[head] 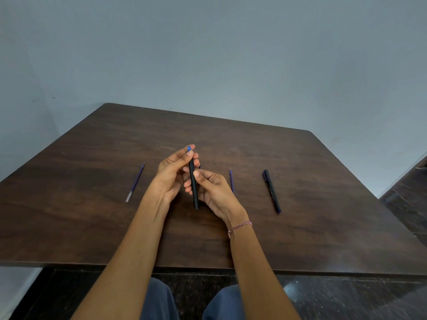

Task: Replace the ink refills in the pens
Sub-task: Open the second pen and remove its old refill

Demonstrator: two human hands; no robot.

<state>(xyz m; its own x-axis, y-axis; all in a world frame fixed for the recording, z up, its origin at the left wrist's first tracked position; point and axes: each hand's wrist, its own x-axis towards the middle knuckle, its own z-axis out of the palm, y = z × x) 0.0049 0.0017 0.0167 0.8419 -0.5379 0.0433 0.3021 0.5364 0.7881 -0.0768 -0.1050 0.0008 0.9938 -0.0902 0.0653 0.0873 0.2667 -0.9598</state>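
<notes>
Both hands hold a black pen (194, 190) upright over the middle of the dark wooden table (92, 227). My left hand (172, 174) pinches its blue top end between thumb and fingers. My right hand (211, 188) grips the barrel lower down, thumb on the front. A blue refill (135, 182) with a clear end lies to the left of my hands. Another blue refill (231, 180) lies just right of my right hand, partly hidden by it. A second black pen (272, 191) lies further right.
The table's back edge meets a pale blue wall (231, 65). The near edge (208, 270) runs above my knees. Dark floor shows to the right of the table.
</notes>
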